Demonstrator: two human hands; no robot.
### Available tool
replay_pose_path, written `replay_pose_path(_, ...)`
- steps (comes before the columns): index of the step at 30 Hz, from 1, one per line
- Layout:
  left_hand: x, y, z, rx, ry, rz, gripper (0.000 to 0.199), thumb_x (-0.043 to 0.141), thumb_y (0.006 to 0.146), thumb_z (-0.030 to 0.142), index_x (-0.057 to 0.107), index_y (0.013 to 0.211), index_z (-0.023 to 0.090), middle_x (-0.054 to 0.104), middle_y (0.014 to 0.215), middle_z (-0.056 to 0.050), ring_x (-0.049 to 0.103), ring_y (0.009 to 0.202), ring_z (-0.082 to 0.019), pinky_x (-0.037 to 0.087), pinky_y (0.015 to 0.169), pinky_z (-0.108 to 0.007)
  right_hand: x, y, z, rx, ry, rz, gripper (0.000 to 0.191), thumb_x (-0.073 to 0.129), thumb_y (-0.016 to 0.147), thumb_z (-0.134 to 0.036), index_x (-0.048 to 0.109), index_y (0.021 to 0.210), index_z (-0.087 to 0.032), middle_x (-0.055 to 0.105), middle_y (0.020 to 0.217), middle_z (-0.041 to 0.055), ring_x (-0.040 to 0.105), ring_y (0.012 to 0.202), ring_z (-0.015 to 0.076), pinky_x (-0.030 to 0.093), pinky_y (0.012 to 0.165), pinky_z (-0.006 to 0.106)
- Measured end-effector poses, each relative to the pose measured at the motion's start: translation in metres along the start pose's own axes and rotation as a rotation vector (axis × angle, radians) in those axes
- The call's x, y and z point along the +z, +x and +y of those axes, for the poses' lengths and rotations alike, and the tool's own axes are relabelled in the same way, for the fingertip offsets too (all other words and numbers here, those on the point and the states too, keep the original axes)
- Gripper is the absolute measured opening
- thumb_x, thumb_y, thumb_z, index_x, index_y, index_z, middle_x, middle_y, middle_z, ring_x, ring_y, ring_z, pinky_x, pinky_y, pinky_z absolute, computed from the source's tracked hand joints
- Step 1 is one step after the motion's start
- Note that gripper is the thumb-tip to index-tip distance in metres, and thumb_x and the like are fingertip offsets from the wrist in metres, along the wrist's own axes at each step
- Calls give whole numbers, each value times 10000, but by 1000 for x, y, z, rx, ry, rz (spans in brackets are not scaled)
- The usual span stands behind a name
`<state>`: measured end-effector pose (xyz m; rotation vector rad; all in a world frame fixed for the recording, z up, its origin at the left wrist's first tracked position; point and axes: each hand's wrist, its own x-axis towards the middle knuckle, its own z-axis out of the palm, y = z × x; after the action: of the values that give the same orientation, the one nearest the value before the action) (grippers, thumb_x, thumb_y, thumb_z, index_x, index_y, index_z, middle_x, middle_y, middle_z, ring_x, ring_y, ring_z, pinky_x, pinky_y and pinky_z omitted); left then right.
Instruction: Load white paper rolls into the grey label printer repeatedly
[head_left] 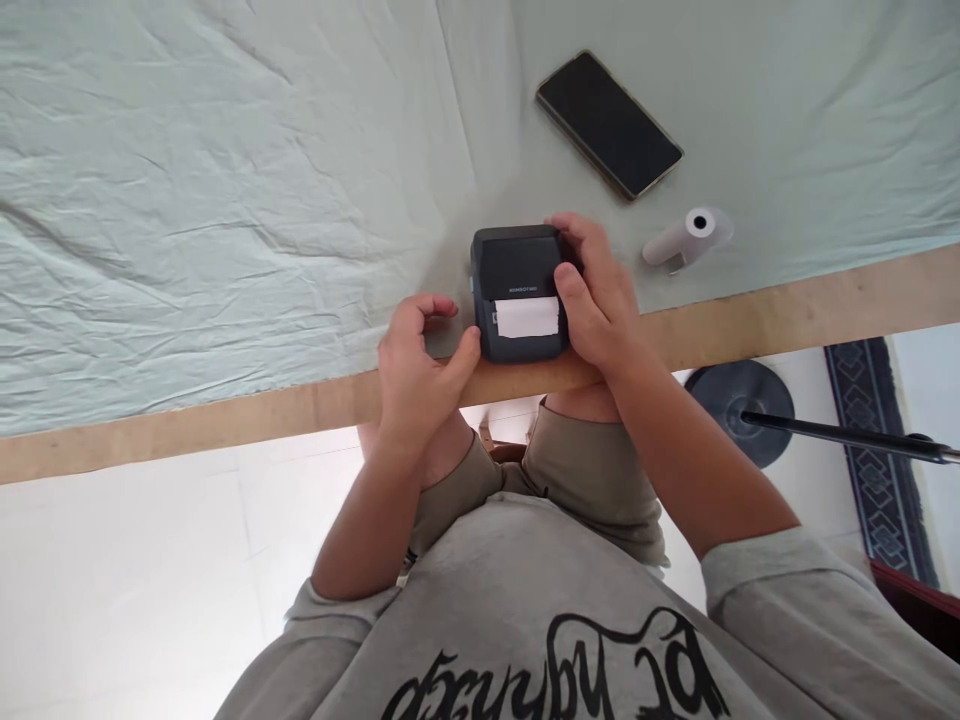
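A small black receipt printer sits on the cloth by the table's front edge. A white strip of paper sticks out of its slot. My right hand grips the printer's right side, thumb on the top and fingers round the far corner. Beside the lower left corner is my left hand, its thumb and index finger apart and nothing held. Its thumb tip is at the printer's edge; whether it touches I cannot tell. To the right of the printer a white paper roll stands on the cloth.
A dark phone lies at an angle beyond the printer. Wrinkled pale green cloth covers the table, with a bare wooden edge in front. Below right, a round black stand base with a pole rests on the floor near a patterned rug.
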<state>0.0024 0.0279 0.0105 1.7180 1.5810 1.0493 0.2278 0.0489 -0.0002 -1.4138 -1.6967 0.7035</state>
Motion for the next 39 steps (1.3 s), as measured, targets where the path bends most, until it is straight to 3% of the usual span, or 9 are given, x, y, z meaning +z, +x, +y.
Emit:
replay_pose_path(11,-1,4,2,-44,21,21,79,646,850,236,567,856,231,627,778,13,602,722,-144,514,697,-278,-2,0,-4,-3,-19,-13,594,327,1047,-663,496,1470,-280,672,1420,94,629,1345,298,482,1204,560)
replay_pose_path(14,-3,4,4,-12,5,20,189,631,867,191,478,763,233,508,672,43,482,615,-120,418,593,-258,-1,0,-5,6,-24,-13,601,319,1047,-666,493,1471,-277,663,1435,99,628,1348,297,483,1207,560)
replay_pose_path(19,-6,0,4,114,-94,30,486,574,952,132,187,668,209,191,598,60,190,543,-103,196,508,-298,0,0,-4,12,-17,-9,616,328,1042,-678,494,1474,-271,653,1451,107,629,1352,317,479,1206,595)
replay_pose_path(25,-9,-3,9,246,-152,-16,562,617,903,44,144,630,175,114,574,55,100,514,-83,111,471,-312,0,0,-4,13,-19,13,613,332,1032,-713,515,1446,-300,668,1429,89,639,1338,302,496,1198,578)
replay_pose_path(28,-10,-3,10,262,-189,-44,632,645,984,184,139,607,170,111,538,53,99,481,-80,92,453,-320,0,0,-4,20,-22,14,606,335,1032,-710,516,1445,-305,662,1437,87,626,1355,304,485,1209,578)
replay_pose_path(32,-10,-5,4,208,-255,-45,710,490,1103,527,158,588,168,143,510,41,127,465,-87,102,461,-338,0,0,-4,17,-26,7,598,337,1032,-704,519,1440,-307,666,1419,87,635,1329,303,490,1198,579)
replay_pose_path(39,-4,-7,-6,52,-329,56,735,488,1067,658,188,589,187,188,520,32,222,478,-102,134,488,-359,-1,1,-6,17,-31,-2,593,328,1034,-698,514,1441,-308,663,1421,87,630,1335,307,489,1202,585)
